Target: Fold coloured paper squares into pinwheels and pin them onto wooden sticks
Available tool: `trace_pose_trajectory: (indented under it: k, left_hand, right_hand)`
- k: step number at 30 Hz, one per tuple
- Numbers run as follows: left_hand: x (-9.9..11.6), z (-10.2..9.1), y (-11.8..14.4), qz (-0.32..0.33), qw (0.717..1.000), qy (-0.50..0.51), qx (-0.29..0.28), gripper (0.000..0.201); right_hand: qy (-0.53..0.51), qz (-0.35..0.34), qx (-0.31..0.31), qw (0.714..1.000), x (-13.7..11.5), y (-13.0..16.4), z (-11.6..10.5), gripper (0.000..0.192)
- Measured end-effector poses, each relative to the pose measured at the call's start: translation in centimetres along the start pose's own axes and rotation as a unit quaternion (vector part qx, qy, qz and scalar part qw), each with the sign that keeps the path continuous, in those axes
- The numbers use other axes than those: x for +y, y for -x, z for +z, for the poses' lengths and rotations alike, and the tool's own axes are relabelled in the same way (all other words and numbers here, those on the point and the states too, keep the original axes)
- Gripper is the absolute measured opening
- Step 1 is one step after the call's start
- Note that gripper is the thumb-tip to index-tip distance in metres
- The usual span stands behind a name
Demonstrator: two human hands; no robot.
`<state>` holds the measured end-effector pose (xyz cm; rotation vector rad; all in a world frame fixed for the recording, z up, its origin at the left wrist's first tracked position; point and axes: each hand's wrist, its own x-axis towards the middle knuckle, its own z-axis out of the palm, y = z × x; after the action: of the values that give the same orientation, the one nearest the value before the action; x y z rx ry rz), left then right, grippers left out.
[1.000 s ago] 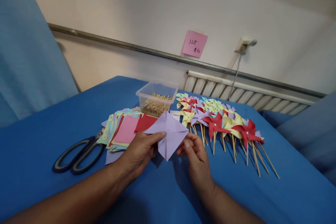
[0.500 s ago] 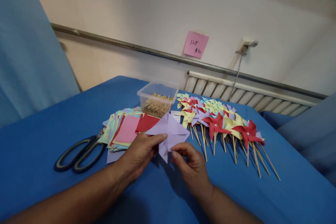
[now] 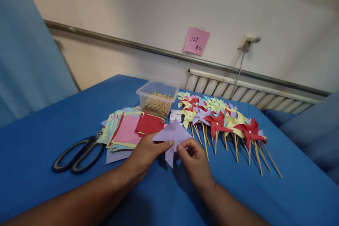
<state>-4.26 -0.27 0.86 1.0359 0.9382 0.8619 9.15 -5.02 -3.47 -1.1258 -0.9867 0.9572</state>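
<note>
Nearest the camera, the left hand (image 3: pixel 144 155) and the right hand (image 3: pixel 194 157) pinch a lilac paper square (image 3: pixel 172 137) between them just above the blue cloth (image 3: pixel 39 141); a second ago it was spread as a flat diamond, and now its sides have been drawn inward and down so it stands folded along its creases, the fingertips having closed toward its middle; the folding looks to be advancing. Beside the left hand lies a stack of coloured squares (image 3: pixel 127 130), with black-handled scissors (image 3: pixel 79 153) further left; to the right lie finished pinwheels (image 3: pixel 225 122) on sticks; behind them stands a clear tub of sticks (image 3: pixel 157 99). Beyond are a radiator (image 3: pixel 249 93), a wall rail, a pink note (image 3: pixel 196 41) and blue curtains.
</note>
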Motion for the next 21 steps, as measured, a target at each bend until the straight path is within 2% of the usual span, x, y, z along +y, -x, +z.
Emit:
trace_pose_trajectory:
  k: [10, 21]
  left_hand:
    - [0.22, 0.09, 0.12, 0.008, 1.0, -0.024, -0.001, 0.037]
    - [0.36, 0.09, 0.06, 0.005, 0.999, -0.039, 0.009, 0.035]
  right_hand:
    - [0.031, -0.005, 0.008, 0.999, 0.54, -0.12, -0.21, 0.024]
    - [0.027, -0.002, 0.017, 0.999, -0.13, 0.1, 0.11, 0.027]
